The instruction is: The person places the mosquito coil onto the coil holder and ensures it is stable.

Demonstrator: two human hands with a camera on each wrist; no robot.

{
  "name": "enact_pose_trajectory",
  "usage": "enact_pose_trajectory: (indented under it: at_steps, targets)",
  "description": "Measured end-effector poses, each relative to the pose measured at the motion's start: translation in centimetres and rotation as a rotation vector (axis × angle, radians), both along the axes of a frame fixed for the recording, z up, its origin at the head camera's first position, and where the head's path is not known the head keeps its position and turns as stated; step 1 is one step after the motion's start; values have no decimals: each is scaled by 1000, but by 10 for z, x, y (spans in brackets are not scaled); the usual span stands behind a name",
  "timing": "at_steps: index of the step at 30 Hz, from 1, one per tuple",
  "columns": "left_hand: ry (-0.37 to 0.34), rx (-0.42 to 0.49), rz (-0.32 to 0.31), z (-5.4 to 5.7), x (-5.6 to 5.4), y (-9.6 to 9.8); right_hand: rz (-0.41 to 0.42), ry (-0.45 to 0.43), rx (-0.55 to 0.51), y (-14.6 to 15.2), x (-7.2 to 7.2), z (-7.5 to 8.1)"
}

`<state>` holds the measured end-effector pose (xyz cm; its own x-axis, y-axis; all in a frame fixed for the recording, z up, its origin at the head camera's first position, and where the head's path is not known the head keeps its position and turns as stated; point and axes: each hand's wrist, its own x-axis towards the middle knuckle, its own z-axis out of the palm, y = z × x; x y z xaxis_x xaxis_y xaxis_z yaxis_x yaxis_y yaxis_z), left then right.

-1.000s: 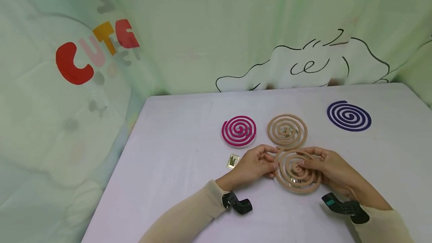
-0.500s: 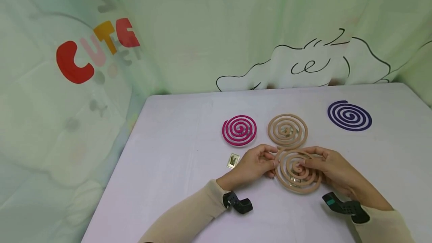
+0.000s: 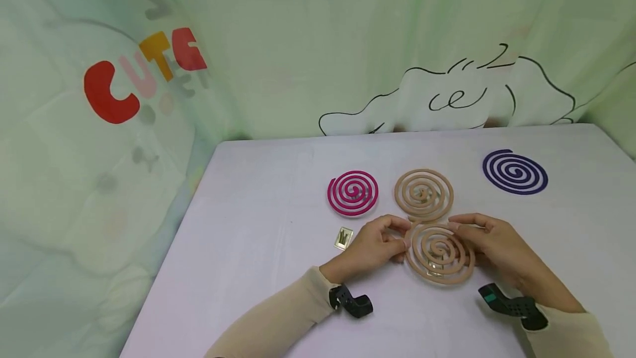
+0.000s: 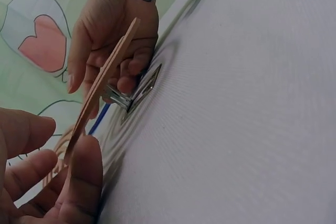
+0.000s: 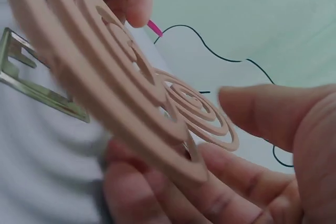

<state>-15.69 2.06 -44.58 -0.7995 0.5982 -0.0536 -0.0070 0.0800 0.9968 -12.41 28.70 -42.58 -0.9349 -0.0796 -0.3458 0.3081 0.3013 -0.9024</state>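
Observation:
A tan mosquito coil [image 3: 439, 248], held tilted above the table, has a metal coil stand [image 4: 126, 102] under it. My left hand [image 3: 374, 243] pinches its left rim between thumb and fingers. At the right rim, my right hand [image 3: 498, 246] has its fingers behind and below the coil. Its thumb [image 5: 257, 111] stands off the coil in the right wrist view. Whether the stand's prong meets the coil is unclear. Just behind lies a second tan coil [image 3: 421, 193], with metal showing through its middle.
A magenta coil [image 3: 353, 193] lies back left, with metal under its centre. A purple coil [image 3: 517, 171] lies at back right. Another small metal stand [image 3: 344, 238] sits beside my left wrist. A printed curtain [image 3: 278, 48] hangs behind the white table [image 3: 258, 203].
My right thumb has come off the middle of the near coil, and the right hand has shifted slightly right and back. My left hand keeps its pinch on the rim.

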Motion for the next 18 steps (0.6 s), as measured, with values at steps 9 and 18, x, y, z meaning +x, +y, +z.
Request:
enact_pose_trajectory:
  at_steps: [9, 18]
  targets:
    - [82, -117, 6, 4, 0, 0, -84, 42, 74, 7, -2, 3]
    - [121, -174, 8, 13, -6, -5, -127, 180, 62, 12, -1, 6]
